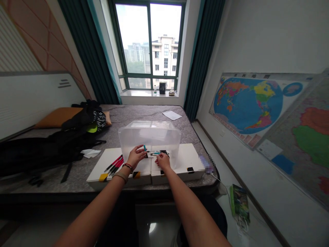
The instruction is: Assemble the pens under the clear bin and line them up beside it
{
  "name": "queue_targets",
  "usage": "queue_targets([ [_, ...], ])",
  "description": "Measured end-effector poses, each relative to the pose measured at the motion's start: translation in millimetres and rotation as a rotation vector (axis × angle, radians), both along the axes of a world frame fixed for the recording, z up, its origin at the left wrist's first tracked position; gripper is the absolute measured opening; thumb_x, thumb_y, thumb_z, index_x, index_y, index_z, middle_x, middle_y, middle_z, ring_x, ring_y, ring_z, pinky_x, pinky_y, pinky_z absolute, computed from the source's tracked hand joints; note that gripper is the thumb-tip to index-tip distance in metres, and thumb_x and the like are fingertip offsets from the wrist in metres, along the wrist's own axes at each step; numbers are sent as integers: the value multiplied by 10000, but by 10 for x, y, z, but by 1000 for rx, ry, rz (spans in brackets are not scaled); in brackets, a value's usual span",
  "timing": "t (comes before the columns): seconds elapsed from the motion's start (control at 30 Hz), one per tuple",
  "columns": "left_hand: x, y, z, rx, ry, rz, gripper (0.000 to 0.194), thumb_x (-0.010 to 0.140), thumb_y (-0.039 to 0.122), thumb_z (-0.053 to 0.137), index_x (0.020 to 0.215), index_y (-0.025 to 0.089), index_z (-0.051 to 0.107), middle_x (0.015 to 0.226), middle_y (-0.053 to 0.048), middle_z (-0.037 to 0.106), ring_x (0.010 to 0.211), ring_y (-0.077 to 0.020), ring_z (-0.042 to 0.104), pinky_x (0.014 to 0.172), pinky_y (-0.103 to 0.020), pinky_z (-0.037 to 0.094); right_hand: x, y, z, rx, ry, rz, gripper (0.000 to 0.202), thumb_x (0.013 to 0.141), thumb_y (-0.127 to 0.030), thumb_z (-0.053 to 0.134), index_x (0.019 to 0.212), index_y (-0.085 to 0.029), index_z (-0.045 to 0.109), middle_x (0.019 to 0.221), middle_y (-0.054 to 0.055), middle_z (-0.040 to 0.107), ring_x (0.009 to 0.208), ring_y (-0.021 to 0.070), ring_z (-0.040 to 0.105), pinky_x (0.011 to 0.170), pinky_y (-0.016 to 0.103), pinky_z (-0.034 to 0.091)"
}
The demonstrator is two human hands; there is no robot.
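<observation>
A clear plastic storage box (149, 137) stands on white boards (185, 159) laid on a mattress. My left hand (135, 157) and my right hand (162, 160) are at the box's near wall, both pinching a small bunch of pens (156, 153) with teal and black parts, held level between them. A bracelet and a band sit on my left wrist. Several red and black pens (114, 165) lie on the left board, just left of my left hand.
Black bags and clothing (59, 144) with an orange cushion (55, 117) fill the mattress's left side. A paper sheet (172, 115) lies far behind the box. A kettle (162, 87) stands on the windowsill. A book (239, 203) lies on the floor at right, below wall maps.
</observation>
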State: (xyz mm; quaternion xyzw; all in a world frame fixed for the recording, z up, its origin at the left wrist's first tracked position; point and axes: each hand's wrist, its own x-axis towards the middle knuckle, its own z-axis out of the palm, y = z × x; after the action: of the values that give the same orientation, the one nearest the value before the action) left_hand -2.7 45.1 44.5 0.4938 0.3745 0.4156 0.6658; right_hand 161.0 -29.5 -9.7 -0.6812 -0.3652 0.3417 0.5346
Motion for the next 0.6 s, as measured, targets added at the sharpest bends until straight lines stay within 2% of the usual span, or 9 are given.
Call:
queue_targets([
  [0.1, -3, -66, 15, -83, -72, -34, 588, 578, 165, 826, 1106, 187, 569, 1004, -88, 680, 881, -177, 669, 793, -341, 552, 2, -13, 19, 5, -10, 0, 119, 798, -227, 510, 729, -165, 584, 570, 9, 655, 424, 100, 558, 414, 174, 449],
  [0.2, 0, -66, 7, -73, -52, -41, 581, 595, 168, 822, 1116, 194, 566, 1006, -77, 671, 884, -171, 669, 791, -337, 560, 0, -23, 34, 4, -13, 1, 115, 794, -226, 510, 725, -164, 578, 572, 11, 657, 430, 103, 562, 412, 172, 450],
  [0.3, 3, -31, -72, -14, 34, 12, 635, 644, 193, 794, 1211, 215, 507, 987, -67, 664, 853, -163, 677, 780, -350, 571, -3, -21, 32, -4, -9, 2, 118, 799, -234, 512, 743, -160, 585, 591, 16, 669, 444, 101, 567, 422, 170, 454],
  [0.37, -4, -7, -171, 56, 135, 59, 622, 689, 267, 766, 1241, 204, 484, 937, -60, 664, 814, -161, 682, 752, -348, 577, -1, -16, 24, -5, -6, 3, 120, 799, -239, 512, 746, -159, 585, 596, 18, 673, 449, 101, 568, 423, 168, 456],
  [0.43, -24, 7, -288, 147, 236, 68, 533, 717, 387, 731, 1161, 161, 542, 880, -57, 665, 784, -167, 682, 720, -335, 578, 3, -9, 15, -6, -1, 3, 121, 798, -243, 514, 746, -159, 584, 592, 15, 671, 444, 98, 564, 421, 166, 455],
  [0.5, -54, 5, -397, 249, 302, 55, 470, 710, 492, 704, 1002, 139, 605, 842, -57, 668, 760, -173, 676, 698, -320, 573, 8, -2, 5, -13, 5, -1, 126, 799, -249, 516, 747, -158, 584, 585, 12, 669, 434, 93, 557, 423, 164, 456],
  [0.6, -104, -44, -506, 349, 325, 74, 440, 711, 552, 675, 883, 152, 609, 853, -54, 677, 723, -164, 670, 678, -295, 559, 14, 9, -9, -19, 12, 0, 128, 795, -261, 517, 739, -164, 579, 587, 10, 672, 435, 91, 560, 425, 162, 458],
])
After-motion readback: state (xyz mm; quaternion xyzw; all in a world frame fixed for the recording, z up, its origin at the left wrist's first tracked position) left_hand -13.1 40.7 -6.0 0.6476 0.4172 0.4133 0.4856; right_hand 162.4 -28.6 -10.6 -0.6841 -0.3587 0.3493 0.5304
